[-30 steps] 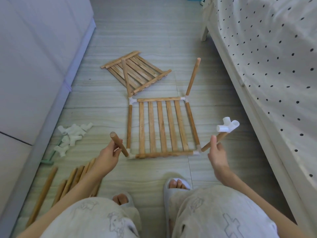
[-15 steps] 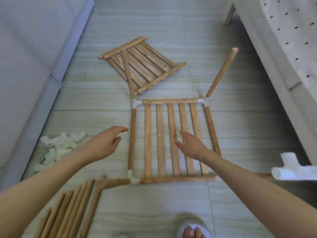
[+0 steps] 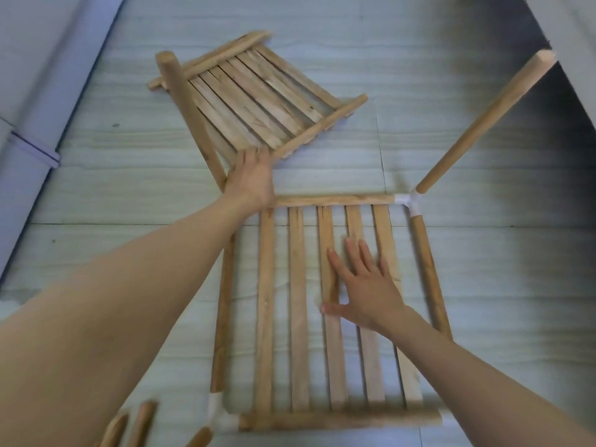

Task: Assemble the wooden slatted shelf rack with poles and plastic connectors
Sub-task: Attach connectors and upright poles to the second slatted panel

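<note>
The left hand (image 3: 251, 182) is covering the near shelf's (image 3: 329, 311) far-left corner connector, motion blur is smearing its front rail (image 3: 338, 422) and near-left connector (image 3: 219, 417), and the bottom edge is cutting off the loose poles (image 3: 129, 427).

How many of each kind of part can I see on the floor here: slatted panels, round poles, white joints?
Slatted wooden panels: 2
Round wooden poles fitted around the near panel: 4
Loose round wooden poles, ends showing at bottom left: 3
White plastic connectors in view: 2; more may be hidden
Total: 11
</note>
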`<state>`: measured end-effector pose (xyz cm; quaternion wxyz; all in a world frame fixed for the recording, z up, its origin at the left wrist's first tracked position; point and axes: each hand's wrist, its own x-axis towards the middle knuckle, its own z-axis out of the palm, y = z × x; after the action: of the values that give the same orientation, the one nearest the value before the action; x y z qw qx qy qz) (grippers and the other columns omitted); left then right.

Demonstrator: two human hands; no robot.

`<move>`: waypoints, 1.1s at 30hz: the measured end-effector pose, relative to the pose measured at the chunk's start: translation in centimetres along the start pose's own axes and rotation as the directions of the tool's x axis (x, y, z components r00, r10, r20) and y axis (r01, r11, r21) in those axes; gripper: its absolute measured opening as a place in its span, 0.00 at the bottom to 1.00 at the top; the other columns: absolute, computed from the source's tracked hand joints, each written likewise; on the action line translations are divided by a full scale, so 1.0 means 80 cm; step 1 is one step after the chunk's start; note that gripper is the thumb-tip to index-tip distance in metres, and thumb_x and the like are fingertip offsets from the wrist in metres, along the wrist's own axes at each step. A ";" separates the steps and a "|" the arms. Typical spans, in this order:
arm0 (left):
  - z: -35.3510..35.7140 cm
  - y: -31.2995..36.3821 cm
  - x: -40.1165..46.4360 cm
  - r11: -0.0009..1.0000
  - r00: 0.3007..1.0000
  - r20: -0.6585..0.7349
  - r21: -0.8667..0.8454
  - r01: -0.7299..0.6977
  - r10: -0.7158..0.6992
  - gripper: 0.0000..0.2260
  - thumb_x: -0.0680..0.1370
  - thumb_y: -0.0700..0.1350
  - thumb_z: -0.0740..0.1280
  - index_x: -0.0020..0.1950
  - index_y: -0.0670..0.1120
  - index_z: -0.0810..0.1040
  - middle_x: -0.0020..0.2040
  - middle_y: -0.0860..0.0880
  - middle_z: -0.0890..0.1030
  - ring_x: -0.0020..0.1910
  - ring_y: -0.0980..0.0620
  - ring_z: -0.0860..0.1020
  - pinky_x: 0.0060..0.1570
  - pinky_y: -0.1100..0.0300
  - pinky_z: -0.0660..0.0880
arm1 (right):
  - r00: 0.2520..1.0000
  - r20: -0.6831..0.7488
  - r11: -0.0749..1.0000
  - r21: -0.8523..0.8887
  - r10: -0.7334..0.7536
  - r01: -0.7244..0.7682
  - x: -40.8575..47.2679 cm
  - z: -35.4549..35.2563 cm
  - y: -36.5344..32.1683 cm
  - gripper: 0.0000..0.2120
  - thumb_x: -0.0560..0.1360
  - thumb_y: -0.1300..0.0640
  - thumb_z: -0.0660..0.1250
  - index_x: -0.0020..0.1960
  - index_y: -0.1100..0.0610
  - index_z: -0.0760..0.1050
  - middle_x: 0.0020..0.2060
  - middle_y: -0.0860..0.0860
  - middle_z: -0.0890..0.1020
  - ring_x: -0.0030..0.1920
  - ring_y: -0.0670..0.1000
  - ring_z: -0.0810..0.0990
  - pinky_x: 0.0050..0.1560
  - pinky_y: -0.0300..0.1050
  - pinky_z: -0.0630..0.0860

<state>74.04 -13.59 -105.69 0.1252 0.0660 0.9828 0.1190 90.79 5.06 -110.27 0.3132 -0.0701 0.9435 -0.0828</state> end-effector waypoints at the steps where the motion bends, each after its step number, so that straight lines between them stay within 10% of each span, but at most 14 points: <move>1: 0.002 -0.001 0.008 1.000 1.000 0.012 0.007 0.021 -0.021 0.25 0.77 0.39 0.62 0.72 0.40 0.59 0.69 0.39 0.62 0.69 0.40 0.61 0.63 0.48 0.65 | 1.000 0.001 1.000 -0.002 -0.002 0.002 0.000 0.000 0.000 0.48 0.71 0.30 0.58 0.74 0.45 0.29 0.65 0.48 0.24 0.72 0.54 0.26 0.73 0.58 0.36; 16: -0.044 0.048 0.027 0.968 0.982 -0.148 -0.239 0.075 -0.113 0.18 0.78 0.38 0.59 0.68 0.43 0.69 0.66 0.39 0.63 0.61 0.37 0.68 0.64 0.50 0.66 | 0.997 0.071 1.000 -0.006 0.020 -0.020 0.001 -0.011 -0.006 0.46 0.73 0.32 0.58 0.74 0.46 0.29 0.70 0.49 0.26 0.73 0.55 0.28 0.73 0.59 0.37; 20: -0.098 0.065 0.004 0.947 0.971 -0.227 -0.320 0.003 -0.080 0.17 0.79 0.35 0.56 0.66 0.44 0.72 0.63 0.40 0.64 0.59 0.40 0.70 0.63 0.54 0.66 | 0.992 0.121 0.964 0.256 0.044 -0.074 -0.002 -0.051 -0.011 0.37 0.77 0.37 0.54 0.77 0.49 0.39 0.76 0.51 0.37 0.76 0.53 0.36 0.74 0.57 0.44; 26: -0.184 0.102 -0.073 0.928 0.916 -0.384 -0.284 -0.239 0.118 0.19 0.78 0.33 0.58 0.68 0.44 0.72 0.62 0.42 0.66 0.62 0.44 0.68 0.63 0.62 0.60 | 0.945 -0.211 0.582 0.812 0.248 0.029 -0.050 -0.171 -0.052 0.18 0.81 0.47 0.53 0.67 0.54 0.66 0.67 0.53 0.71 0.65 0.52 0.70 0.60 0.40 0.65; 33: -0.281 0.094 -0.235 0.896 0.828 -0.436 -0.099 -0.434 0.353 0.22 0.75 0.30 0.63 0.67 0.43 0.72 0.58 0.42 0.68 0.59 0.46 0.68 0.59 0.65 0.61 | 0.877 -0.354 -0.336 0.824 0.325 0.457 -0.220 -0.283 -0.081 0.17 0.79 0.46 0.58 0.64 0.53 0.65 0.56 0.54 0.77 0.57 0.53 0.78 0.56 0.49 0.76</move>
<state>86.95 -14.20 -78.33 -0.1034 0.2290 0.9356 0.2482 91.65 4.49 -80.93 -0.0102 0.1791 0.4974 -0.8488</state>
